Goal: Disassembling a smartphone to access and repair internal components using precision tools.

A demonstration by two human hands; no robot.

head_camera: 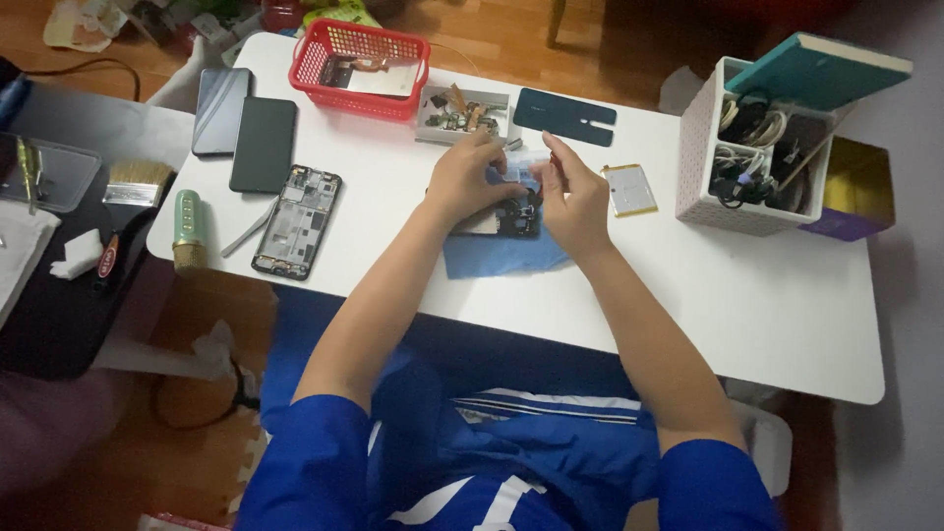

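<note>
An opened phone (513, 215) with bare dark circuitry lies on a blue cloth (501, 254) in the middle of the white table (747, 305). My left hand (470, 177) rests on the phone's left part, fingers curled over it. My right hand (572, 202) is at its right side, fingers raised and pinching something small and pale above the phone; what it is I cannot tell.
A second opened phone frame (298, 220), two dark phones (264, 144), a red basket (360, 67), a small parts tray (462, 113), a dark back cover (563, 116), a flat battery (629, 189), and a white cable box (752, 147) surround the work. Brushes (187, 231) lie left.
</note>
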